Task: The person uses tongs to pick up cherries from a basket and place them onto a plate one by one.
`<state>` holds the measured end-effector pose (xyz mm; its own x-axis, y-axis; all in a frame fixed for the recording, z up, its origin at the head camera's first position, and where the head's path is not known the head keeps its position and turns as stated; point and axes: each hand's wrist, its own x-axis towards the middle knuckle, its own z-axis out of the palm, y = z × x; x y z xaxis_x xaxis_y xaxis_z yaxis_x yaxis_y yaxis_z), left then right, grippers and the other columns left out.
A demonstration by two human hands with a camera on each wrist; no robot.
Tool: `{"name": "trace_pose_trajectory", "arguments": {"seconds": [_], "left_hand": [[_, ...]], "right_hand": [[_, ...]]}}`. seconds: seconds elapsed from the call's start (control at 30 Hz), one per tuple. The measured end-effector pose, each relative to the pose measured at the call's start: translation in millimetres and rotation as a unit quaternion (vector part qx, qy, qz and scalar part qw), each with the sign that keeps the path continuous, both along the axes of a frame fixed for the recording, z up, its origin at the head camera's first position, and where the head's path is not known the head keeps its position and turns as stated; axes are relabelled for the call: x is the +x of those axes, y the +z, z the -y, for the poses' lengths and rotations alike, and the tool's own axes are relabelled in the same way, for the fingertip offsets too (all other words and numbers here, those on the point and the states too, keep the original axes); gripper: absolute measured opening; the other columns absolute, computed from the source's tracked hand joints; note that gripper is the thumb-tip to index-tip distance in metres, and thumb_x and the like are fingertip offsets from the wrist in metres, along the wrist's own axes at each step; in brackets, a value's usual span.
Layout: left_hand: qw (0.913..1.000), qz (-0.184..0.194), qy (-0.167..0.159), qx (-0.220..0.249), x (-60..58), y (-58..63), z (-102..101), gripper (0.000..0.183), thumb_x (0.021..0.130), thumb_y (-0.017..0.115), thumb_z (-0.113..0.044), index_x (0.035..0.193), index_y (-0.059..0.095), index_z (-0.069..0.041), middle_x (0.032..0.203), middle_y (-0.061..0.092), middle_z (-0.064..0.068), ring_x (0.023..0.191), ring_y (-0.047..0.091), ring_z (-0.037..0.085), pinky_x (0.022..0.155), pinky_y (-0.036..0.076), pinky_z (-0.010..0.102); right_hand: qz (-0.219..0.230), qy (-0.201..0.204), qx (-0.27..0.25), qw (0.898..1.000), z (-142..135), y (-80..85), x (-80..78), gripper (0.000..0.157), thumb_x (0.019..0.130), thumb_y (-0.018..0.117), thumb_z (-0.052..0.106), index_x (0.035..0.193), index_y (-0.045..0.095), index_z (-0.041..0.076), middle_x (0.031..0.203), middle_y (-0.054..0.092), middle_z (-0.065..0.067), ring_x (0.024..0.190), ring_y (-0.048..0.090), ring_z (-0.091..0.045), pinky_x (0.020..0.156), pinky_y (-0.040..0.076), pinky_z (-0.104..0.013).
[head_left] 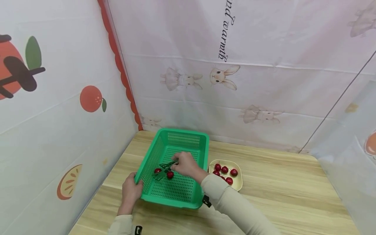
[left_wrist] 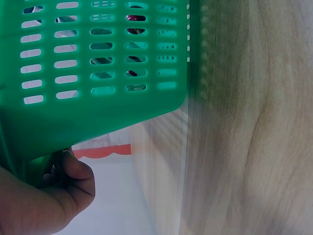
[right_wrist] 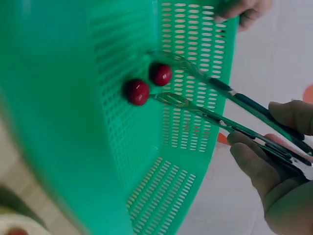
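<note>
My left hand (head_left: 131,191) grips the left rim of a green plastic basket (head_left: 168,203) near its front corner, its thumb curled over the edge. In my right hand (head_left: 186,165) is a pair of tongs (right_wrist: 210,115), reaching down into the basket with arms spread. Between the tong tips, in the right wrist view, lies one cherry (right_wrist: 161,74); a second cherry (right_wrist: 137,92) sits just outside the nearer tip. Both red cherries are on the perforated basket floor. The left wrist view shows the basket's slotted side (left_wrist: 98,115) from outside, with my left fingers (left_wrist: 78,176) at its rim.
To the right of the basket stands a cream-coloured dish (head_left: 239,182) with several cherries (head_left: 229,180), partly covered by my right forearm. Both stand on a wood-grain table (head_left: 282,195). Printed wall sheets rise at the left (head_left: 73,140), back (head_left: 191,42) and right.
</note>
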<state>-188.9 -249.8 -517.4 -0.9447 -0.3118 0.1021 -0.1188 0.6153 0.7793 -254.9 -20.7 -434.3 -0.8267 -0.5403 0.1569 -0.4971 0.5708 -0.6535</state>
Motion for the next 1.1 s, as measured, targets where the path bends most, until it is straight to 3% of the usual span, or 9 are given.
{"name": "trace_pose_trajectory", "arguments": {"seconds": [0.1,0.23,0.3,0.4,0.53,0.67,0.73,0.83,1.1], "left_hand": [[1.0,-0.002,0.0,0.0,-0.5,0.1,0,0.036,0.085,0.053,0.002,0.119,0.049,0.014,0.098,0.058,0.028,0.08,0.057,0.034,0.067,0.048,0.047],[1.0,-0.001,-0.003,0.005,-1.1,0.2,0,0.036,0.086,0.053,0.002,0.119,0.048,0.015,0.099,0.057,0.029,0.081,0.057,0.034,0.067,0.049,0.047],[0.9999,0.001,-0.006,0.01,-1.2,0.4,0,0.036,0.086,0.053,0.002,0.12,0.048,0.015,0.099,0.057,0.029,0.081,0.057,0.034,0.067,0.049,0.046],[0.9999,0.004,-0.007,0.013,-0.9,0.9,0,0.036,0.086,0.053,0.002,0.12,0.048,0.015,0.1,0.057,0.029,0.082,0.057,0.034,0.067,0.049,0.046],[1.0,0.001,-0.003,0.009,-0.5,2.5,1,0.036,0.086,0.053,0.002,0.119,0.048,0.015,0.099,0.057,0.029,0.082,0.057,0.034,0.068,0.049,0.047],[1.0,-0.003,0.001,0.006,-0.4,2.6,1,0.036,0.085,0.053,0.001,0.118,0.049,0.015,0.1,0.057,0.028,0.082,0.056,0.035,0.069,0.048,0.048],[1.0,-0.006,0.002,0.003,-0.7,2.5,1,0.036,0.085,0.054,0.001,0.118,0.049,0.015,0.1,0.057,0.029,0.083,0.056,0.036,0.07,0.047,0.049],[0.9999,-0.01,0.006,0.0,-1.0,2.7,1,0.036,0.084,0.054,0.001,0.117,0.05,0.015,0.1,0.057,0.029,0.085,0.056,0.037,0.071,0.047,0.05],[0.9999,-0.008,0.009,0.002,-0.2,4.3,-1,0.035,0.084,0.055,0.002,0.117,0.05,0.015,0.098,0.057,0.028,0.081,0.055,0.035,0.069,0.047,0.047]], "right_hand": [[-0.018,-0.013,0.052,0.998,-1,3.9,0.8,0.025,0.08,0.069,0.012,0.103,0.069,0.004,0.082,0.069,-0.005,0.056,0.056,-0.008,0.061,0.05,-0.028],[-0.006,-0.049,0.112,0.992,-1,12.0,4.3,0.028,0.078,0.072,0.016,0.104,0.07,0.008,0.091,0.067,-0.003,0.062,0.054,-0.013,0.046,0.042,-0.026],[0.003,-0.069,0.137,0.988,-1,15.1,5.4,0.014,0.076,0.072,0.018,0.086,0.069,0.009,0.08,0.062,0.002,0.057,0.046,-0.009,0.041,0.033,-0.023],[0.008,-0.087,0.16,0.983,-1,16.8,5.9,0.029,0.074,0.071,0.017,0.06,0.046,0.014,0.054,0.035,0.007,0.047,0.025,-0.007,0.039,0.019,-0.022],[0.008,-0.094,0.158,0.983,-3,16.1,6.7,0.048,0.071,0.067,0.01,0.058,0.022,0.018,0.052,0.011,0.006,0.046,0.01,-0.009,0.041,0.011,-0.023],[0.027,-0.09,0.124,0.988,-6,12.9,7.0,0.023,0.071,0.067,0.002,0.057,0.05,0.01,0.055,0.044,0.004,0.049,0.034,-0.009,0.042,0.03,-0.023],[0.037,-0.085,0.113,0.989,-6,11.2,7.3,0.007,0.074,0.068,0.002,0.08,0.068,0.001,0.079,0.064,-0.005,0.066,0.055,-0.015,0.053,0.045,-0.027],[0.045,-0.083,0.109,0.99,-6,10.0,8.1,0.033,0.076,0.069,0.004,0.11,0.067,0.0,0.111,0.063,-0.012,0.101,0.056,-0.031,0.073,0.05,-0.038],[0.06,-0.072,0.059,0.994,-8,5.9,7.7,0.031,0.074,0.064,-0.002,0.104,0.069,0.0,0.109,0.064,-0.011,0.092,0.059,-0.023,0.068,0.051,-0.035]]}}
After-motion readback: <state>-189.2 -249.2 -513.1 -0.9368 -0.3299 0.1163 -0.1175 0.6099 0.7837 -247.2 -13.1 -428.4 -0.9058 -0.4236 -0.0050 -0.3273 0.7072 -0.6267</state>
